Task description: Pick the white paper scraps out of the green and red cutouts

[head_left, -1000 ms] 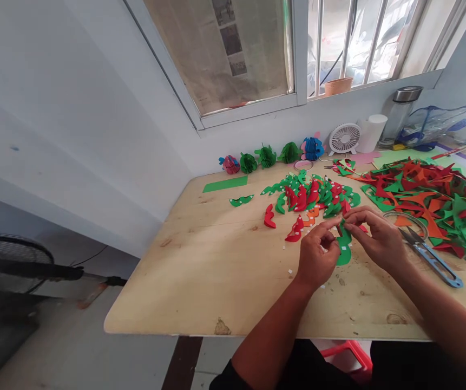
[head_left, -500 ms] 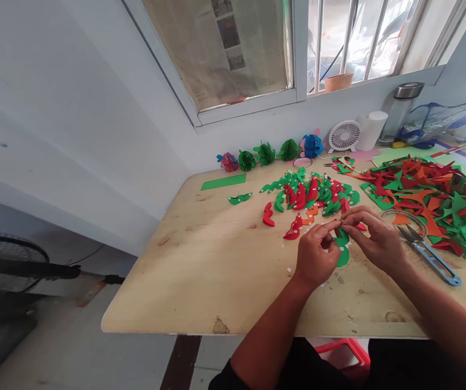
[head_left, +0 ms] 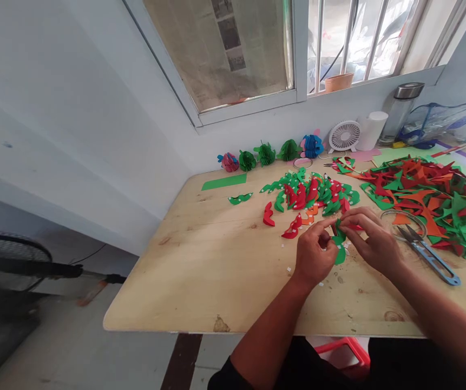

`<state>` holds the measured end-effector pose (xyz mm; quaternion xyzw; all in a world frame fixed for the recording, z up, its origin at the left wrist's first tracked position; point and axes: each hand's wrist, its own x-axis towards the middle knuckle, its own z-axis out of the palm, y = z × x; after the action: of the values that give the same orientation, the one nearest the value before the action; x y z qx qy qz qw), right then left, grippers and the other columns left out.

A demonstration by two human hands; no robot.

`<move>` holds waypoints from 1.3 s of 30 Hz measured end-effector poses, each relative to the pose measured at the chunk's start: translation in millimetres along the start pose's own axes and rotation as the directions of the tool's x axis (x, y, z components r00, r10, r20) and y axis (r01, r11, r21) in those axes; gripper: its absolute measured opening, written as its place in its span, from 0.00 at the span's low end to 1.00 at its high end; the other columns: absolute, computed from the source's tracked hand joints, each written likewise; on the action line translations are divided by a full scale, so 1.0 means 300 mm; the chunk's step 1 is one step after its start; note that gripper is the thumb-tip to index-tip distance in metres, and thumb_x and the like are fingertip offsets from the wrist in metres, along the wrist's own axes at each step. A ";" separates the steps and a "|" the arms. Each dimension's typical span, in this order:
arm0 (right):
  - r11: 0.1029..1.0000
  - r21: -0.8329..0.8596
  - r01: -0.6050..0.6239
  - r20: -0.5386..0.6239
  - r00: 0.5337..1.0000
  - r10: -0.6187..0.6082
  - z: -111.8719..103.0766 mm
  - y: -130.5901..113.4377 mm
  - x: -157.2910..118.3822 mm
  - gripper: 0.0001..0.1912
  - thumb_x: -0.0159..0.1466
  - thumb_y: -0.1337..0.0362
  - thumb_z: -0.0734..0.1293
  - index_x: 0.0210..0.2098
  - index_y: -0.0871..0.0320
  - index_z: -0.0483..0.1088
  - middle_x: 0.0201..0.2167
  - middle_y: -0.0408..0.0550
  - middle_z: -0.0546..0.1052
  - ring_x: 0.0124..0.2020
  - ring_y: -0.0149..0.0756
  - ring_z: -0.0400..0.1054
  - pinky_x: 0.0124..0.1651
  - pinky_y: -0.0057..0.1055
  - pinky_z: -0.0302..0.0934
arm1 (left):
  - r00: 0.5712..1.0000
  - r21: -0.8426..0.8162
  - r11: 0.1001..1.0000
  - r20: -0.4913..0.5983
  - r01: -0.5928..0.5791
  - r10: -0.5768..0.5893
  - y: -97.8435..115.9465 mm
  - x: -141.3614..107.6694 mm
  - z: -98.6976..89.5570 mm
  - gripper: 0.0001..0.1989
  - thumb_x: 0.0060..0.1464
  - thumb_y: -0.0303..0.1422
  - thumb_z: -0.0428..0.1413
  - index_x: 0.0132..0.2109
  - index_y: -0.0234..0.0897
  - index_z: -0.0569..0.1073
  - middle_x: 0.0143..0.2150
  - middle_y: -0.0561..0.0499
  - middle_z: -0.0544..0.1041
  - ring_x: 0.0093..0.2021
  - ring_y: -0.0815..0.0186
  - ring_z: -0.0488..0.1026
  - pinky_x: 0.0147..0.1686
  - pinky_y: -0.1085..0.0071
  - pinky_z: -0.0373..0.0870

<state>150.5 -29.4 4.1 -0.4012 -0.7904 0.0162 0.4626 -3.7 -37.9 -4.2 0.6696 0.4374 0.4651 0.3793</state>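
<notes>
Both hands are together over the right half of the table, at a green paper piece with curved edges. My left hand pinches its left side with fingers curled. My right hand has its thumb and fingers closed on the upper part of the same piece. Just beyond the hands lies a group of cut green, red and orange paper pieces, many with small white squares. A red piece rests left of the fingers, and a separate green piece lies farther left.
Blue-handled snips and a tape ring lie right of my right hand. Behind them is a heap of paper scraps. Folded paper figures, a small white fan and a glass bottle stand along the wall.
The green piece between my fingers has shifted slightly left and shows more above the fingertips. The red piece beside my left hand has moved a little left.
</notes>
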 end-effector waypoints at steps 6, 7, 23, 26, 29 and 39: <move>0.983 -0.138 0.118 -0.017 0.992 -0.121 -0.003 -0.013 0.006 0.05 0.61 0.73 0.63 0.33 0.56 0.67 0.33 0.51 0.72 0.36 0.40 0.67 0.40 0.37 0.63 | 0.999 -0.055 0.998 0.002 0.040 -0.040 -0.003 -0.002 0.006 0.25 0.42 0.20 0.50 0.50 0.38 0.70 0.24 0.58 0.64 0.25 0.73 0.62 0.30 0.77 0.63; 0.980 -0.152 0.126 -0.013 0.992 -0.129 -0.003 -0.015 0.007 0.05 0.61 0.73 0.63 0.33 0.56 0.67 0.33 0.51 0.72 0.36 0.40 0.67 0.39 0.37 0.63 | 0.999 -0.065 0.997 -0.001 0.049 -0.049 -0.004 -0.002 0.008 0.24 0.42 0.20 0.50 0.49 0.37 0.70 0.24 0.58 0.64 0.26 0.73 0.63 0.30 0.77 0.64; 0.999 -0.045 -0.029 -0.031 0.999 0.027 0.005 0.005 -0.007 0.04 0.62 0.70 0.63 0.33 0.55 0.64 0.30 0.48 0.73 0.34 0.39 0.68 0.36 0.35 0.63 | 0.999 -0.115 0.992 -0.011 0.046 -0.048 -0.003 -0.003 0.013 0.19 0.43 0.20 0.51 0.44 0.37 0.69 0.25 0.57 0.66 0.27 0.72 0.66 0.32 0.76 0.66; 0.998 -0.036 -0.044 -0.029 0.999 0.043 0.005 0.001 -0.007 0.04 0.62 0.70 0.63 0.33 0.55 0.64 0.30 0.48 0.73 0.34 0.39 0.68 0.36 0.35 0.62 | 0.999 -0.116 0.992 -0.011 0.046 -0.048 -0.003 -0.003 0.014 0.18 0.44 0.21 0.51 0.44 0.37 0.70 0.25 0.57 0.66 0.27 0.72 0.66 0.32 0.76 0.66; 0.999 -0.038 -0.034 -0.033 0.999 0.033 0.006 -0.004 -0.006 0.04 0.62 0.71 0.63 0.33 0.55 0.64 0.31 0.49 0.73 0.35 0.39 0.68 0.36 0.35 0.62 | 0.998 -0.124 0.991 -0.010 0.057 -0.059 -0.002 -0.002 0.015 0.18 0.43 0.20 0.51 0.43 0.37 0.70 0.25 0.57 0.65 0.26 0.72 0.65 0.32 0.76 0.66; 0.992 -0.115 0.052 -0.053 0.997 -0.059 0.011 -0.008 -0.008 0.05 0.62 0.71 0.63 0.33 0.55 0.64 0.31 0.49 0.72 0.35 0.40 0.67 0.36 0.35 0.62 | 0.969 -0.376 0.896 0.023 0.236 -0.245 0.003 0.000 0.018 0.19 0.42 0.23 0.54 0.45 0.35 0.70 0.25 0.57 0.67 0.25 0.73 0.65 0.29 0.76 0.64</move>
<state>147.2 -31.3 1.5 -0.4050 -0.7875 -0.0528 0.4615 1.6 -38.8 -5.0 0.5197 0.4242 0.4980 0.5495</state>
